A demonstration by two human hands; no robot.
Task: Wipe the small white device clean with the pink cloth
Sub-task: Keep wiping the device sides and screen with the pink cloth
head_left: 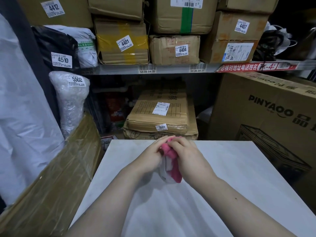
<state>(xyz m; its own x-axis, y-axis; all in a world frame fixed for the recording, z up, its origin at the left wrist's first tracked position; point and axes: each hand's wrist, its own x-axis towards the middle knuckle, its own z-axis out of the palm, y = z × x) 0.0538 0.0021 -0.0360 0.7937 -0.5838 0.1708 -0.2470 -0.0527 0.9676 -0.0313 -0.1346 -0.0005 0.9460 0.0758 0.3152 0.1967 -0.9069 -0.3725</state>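
Note:
A small white device (166,165) sits between my two hands above the white table (239,168), near its far edge. My left hand (150,155) grips the device from its left side. A pink cloth (171,157) is bunched over the top and right of the device, and a fold of it hangs down to about the table. My right hand (189,157) holds that cloth against the device with curled fingers. Most of the device is hidden by cloth and fingers.
Cardboard boxes (160,117) stand beyond the table's far edge under a shelf (171,68) stacked with labelled parcels. A large printed carton (266,113) stands at the right. A taped brown box (56,178) and a bubble-wrapped parcel (70,100) crowd the left.

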